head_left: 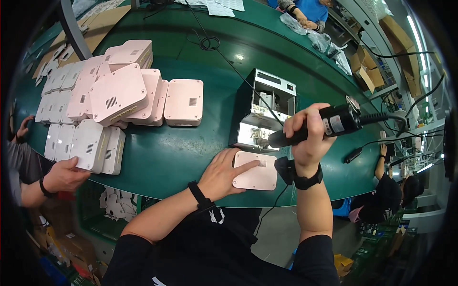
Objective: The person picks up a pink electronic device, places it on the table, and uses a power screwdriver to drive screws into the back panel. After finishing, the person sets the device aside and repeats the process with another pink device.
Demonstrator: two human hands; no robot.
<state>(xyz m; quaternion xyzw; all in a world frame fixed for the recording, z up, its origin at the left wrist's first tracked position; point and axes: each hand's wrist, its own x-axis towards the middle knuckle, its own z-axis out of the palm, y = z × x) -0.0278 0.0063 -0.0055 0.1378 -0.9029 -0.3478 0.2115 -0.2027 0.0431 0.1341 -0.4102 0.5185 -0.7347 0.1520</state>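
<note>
A pale pink square plastic casing with vent slots and screw holes at its corners lies at the table's near edge. My left hand grips its left side, one finger stretched across the top. My right hand is wrapped round a corded black electric screwdriver. The tool points left, its tip at the lit opening of a black and silver screw feeder, just beyond the casing. Whether the tip touches a screw is too small to tell.
Stacked pink casings and white casings fill the left, where a co-worker's hand touches one. A single casing lies between stack and feeder. A black cable hangs over the table. Another black tool is at right.
</note>
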